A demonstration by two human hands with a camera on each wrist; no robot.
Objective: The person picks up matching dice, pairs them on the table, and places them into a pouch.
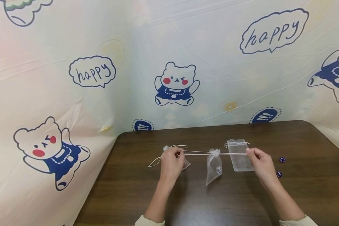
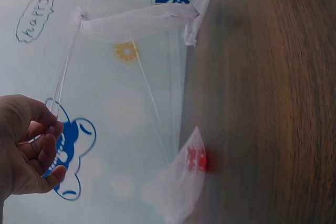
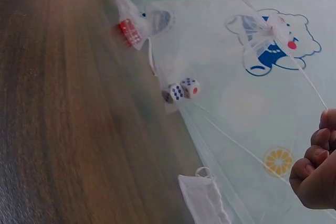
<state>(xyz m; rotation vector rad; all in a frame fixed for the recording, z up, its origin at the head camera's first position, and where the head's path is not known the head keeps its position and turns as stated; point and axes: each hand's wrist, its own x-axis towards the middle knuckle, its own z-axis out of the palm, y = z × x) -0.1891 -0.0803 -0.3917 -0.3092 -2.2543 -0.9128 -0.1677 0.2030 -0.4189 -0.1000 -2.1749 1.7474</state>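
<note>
Above the brown table (image 1: 115, 194), your left hand (image 1: 171, 163) and right hand (image 1: 262, 166) held the cinched pouch (image 1: 213, 168) over the table's middle, pinching its taut drawstring (image 1: 226, 153); white dice (image 3: 177, 92) sat inside. Blue dice (image 1: 282, 159) lay toward the table's right.

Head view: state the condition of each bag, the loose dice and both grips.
Left grip: pinching the drawstrings.
Right grip: pinching the drawstrings.
Drawstrings: pulled taut between the grips.
Middle bag: gathered at the neck, white dice inside.
Left bag: gathered at the neck, red dice inside, partly hidden.
Right bag: lying flat, ungathered.
Blue dice: loose on the table.
</note>
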